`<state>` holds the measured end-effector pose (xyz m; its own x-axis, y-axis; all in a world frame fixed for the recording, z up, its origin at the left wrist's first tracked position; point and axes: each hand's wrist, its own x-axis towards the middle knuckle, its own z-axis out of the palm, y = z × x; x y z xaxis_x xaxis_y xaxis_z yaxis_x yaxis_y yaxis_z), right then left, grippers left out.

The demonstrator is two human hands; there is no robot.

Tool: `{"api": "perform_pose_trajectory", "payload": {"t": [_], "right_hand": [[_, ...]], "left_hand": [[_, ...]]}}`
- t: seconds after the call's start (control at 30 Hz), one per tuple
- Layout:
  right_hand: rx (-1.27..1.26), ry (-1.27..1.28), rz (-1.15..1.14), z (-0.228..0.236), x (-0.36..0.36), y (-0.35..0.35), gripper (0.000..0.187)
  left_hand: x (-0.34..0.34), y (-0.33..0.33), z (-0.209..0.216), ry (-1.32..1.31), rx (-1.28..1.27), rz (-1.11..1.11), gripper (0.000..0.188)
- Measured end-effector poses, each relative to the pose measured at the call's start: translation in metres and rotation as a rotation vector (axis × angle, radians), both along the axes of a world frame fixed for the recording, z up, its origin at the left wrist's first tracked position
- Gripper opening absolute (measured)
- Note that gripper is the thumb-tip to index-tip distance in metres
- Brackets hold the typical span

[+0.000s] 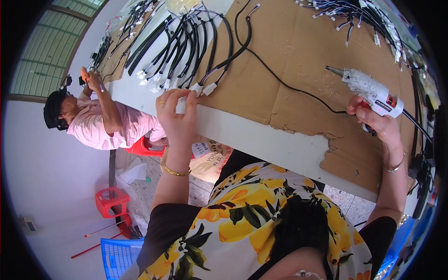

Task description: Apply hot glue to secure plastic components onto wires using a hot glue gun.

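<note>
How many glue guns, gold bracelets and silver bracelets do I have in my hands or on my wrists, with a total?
Glue gun, in the right hand: 1
Gold bracelet, left wrist: 1
Silver bracelet, right wrist: 1
Total: 3

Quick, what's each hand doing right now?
Left hand: at a white connector; firm grip can't be told.
Right hand: holding the white glue gun.

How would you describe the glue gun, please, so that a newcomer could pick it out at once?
Find the large brown cardboard sheet on the white table. Over its right side, the right hand holds the glue gun. Its chunky, smudged white body and tapered nozzle pointing left set it apart from the slim black cables on the table.
</note>
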<state>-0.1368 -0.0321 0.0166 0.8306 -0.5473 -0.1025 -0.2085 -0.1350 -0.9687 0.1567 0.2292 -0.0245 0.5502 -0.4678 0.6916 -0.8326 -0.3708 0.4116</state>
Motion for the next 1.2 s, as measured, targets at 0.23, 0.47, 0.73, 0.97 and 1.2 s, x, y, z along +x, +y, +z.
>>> {"api": "perform_pose_trajectory", "payload": {"t": [0.23, 0.47, 0.73, 0.97, 1.2], "right_hand": [[0.035, 0.007, -0.004, -0.001, 0.001, 0.002, 0.027], [0.061, -0.018, 0.013, 0.004, -0.002, 0.001, 0.024], [0.044, -0.043, -0.014, -0.002, -0.004, -0.001, 0.024], [0.101, -0.068, -0.038, -0.004, -0.003, -0.003, 0.026], [0.075, -0.03, -0.014, -0.002, 0.001, -0.003, 0.027]], "left_hand": [[0.024, -0.055, 0.038, -0.127, -0.088, -0.235, 0.008], [0.02, -0.132, 0.053, -0.275, 0.439, -0.321, 0.019], [0.024, -0.151, 0.04, -0.277, 0.742, -0.364, 0.019], [0.043, -0.14, 0.063, 0.553, 0.359, -0.555, 0.021], [0.08, -0.123, 0.066, 0.995, -0.068, -0.665, 0.022]]}}
